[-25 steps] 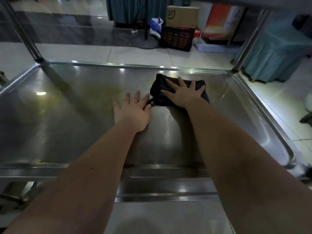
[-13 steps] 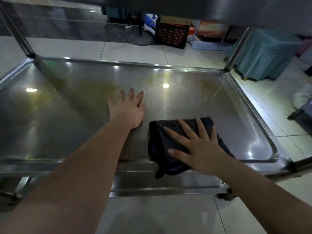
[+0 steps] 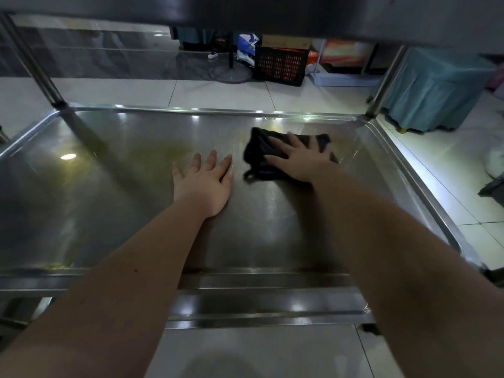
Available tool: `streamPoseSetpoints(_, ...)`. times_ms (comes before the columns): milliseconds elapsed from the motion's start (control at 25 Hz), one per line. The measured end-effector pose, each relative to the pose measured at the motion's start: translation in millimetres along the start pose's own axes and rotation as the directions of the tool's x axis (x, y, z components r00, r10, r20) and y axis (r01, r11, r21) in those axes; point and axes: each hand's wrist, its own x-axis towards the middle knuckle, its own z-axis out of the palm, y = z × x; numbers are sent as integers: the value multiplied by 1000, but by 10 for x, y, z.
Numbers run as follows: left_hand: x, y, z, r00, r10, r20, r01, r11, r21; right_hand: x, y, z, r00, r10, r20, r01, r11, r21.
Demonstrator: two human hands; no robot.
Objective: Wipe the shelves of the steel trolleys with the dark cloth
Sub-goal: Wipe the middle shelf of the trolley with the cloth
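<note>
A steel trolley shelf (image 3: pixel 109 203) with a raised rim fills the view. The dark cloth (image 3: pixel 259 154) lies bunched on the shelf, right of centre and toward the far edge. My right hand (image 3: pixel 302 159) presses flat on the cloth with fingers spread, covering its right part. My left hand (image 3: pixel 204 184) rests flat on the bare steel just left of the cloth, fingers straight, not touching it. A yellowish smear shows on the steel to the left of my left hand.
An upper shelf (image 3: pixel 272 12) overhangs the top of the view, carried by steel posts (image 3: pixel 381 85) at the far corners. Beyond the trolley, on the tiled floor, stand a black crate (image 3: pixel 281 65), a fan base (image 3: pixel 230 73) and a teal-covered stool (image 3: pixel 433 96).
My right hand has pushed the cloth from the near edge of the shelf back toward the far side. My left hand has stayed pressed in place.
</note>
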Motion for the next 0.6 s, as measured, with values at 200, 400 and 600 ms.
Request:
streamPoseSetpoints(200, 24, 29, 41, 1000, 4, -14, -4, 1000, 23, -324, 1341, -65, 942, 330, -61, -328, 944, 33)
streamPoseSetpoints(400, 24, 80, 22, 1000, -3, 1, 3, 999, 41, -14, 376, -27, 975, 211, -69, -209, 977, 32)
streamPoseSetpoints(600, 9, 1, 23, 1000, -13, -9, 13, 1000, 19, 44, -89, 3, 985, -170, -16, 169, 985, -34)
